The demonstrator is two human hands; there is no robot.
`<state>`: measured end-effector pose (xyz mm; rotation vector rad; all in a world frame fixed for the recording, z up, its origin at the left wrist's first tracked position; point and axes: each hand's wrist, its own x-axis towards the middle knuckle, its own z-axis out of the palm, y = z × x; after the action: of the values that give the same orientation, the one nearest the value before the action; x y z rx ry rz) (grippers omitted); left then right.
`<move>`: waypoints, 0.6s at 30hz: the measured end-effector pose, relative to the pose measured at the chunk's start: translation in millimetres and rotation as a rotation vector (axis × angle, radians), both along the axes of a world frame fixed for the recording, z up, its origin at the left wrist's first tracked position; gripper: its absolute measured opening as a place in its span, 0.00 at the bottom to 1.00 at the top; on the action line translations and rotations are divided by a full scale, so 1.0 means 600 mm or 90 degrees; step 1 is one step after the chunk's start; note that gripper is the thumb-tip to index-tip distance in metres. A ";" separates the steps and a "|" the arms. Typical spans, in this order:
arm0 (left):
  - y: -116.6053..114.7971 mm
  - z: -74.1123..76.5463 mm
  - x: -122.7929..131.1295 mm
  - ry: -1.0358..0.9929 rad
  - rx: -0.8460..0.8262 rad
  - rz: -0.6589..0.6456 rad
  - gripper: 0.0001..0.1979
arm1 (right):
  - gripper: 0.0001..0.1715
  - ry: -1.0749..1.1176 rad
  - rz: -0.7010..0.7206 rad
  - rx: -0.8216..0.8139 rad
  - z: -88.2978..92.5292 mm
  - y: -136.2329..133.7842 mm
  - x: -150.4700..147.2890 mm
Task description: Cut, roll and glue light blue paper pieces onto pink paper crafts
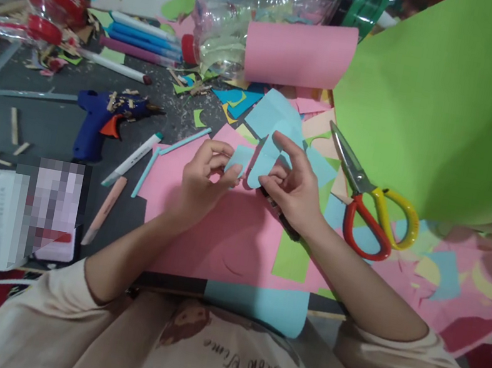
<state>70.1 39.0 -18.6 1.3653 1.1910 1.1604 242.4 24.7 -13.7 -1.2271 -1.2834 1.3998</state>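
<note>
My left hand [209, 174] pinches a small light blue paper piece [240, 156] between thumb and fingers. Close beside it, my right hand [291, 182] holds a longer light blue paper strip [266, 157] with a rounded lower end, gripped between thumb and fingertips. A narrow gap separates the two pieces. Both hands are above a pink sheet [219, 230]. Under my right hand lies a dark object, partly hidden. Scissors [360, 185] with red and yellow handles rest to the right, blades apart.
A blue glue gun [95, 119], markers [134, 158] and a phone [58, 208] are on the left. Plastic bottles [229, 10] and a pink paper roll [300, 54] stand at the back. A large green sheet [454, 106] covers the right, with paper scraps [443, 276] below.
</note>
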 end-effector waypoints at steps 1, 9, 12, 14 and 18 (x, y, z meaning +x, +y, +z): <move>-0.002 0.000 -0.002 0.015 0.019 -0.002 0.13 | 0.34 -0.005 -0.001 0.006 -0.001 0.001 0.000; 0.001 0.013 -0.016 0.244 0.334 0.034 0.02 | 0.32 -0.028 0.016 0.028 -0.005 0.005 0.006; 0.003 0.012 -0.020 0.304 0.474 0.007 0.07 | 0.33 -0.020 0.017 0.033 -0.004 0.005 0.005; 0.003 0.009 -0.021 0.366 0.546 -0.007 0.10 | 0.34 -0.016 0.020 0.032 -0.003 0.005 0.004; 0.001 0.002 -0.021 0.481 0.549 0.008 0.08 | 0.36 -0.009 0.021 0.019 0.001 0.006 0.003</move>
<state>57.2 39.6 -17.6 2.6157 1.2263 1.2631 244.2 28.1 -13.3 -1.2026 -1.3349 1.3921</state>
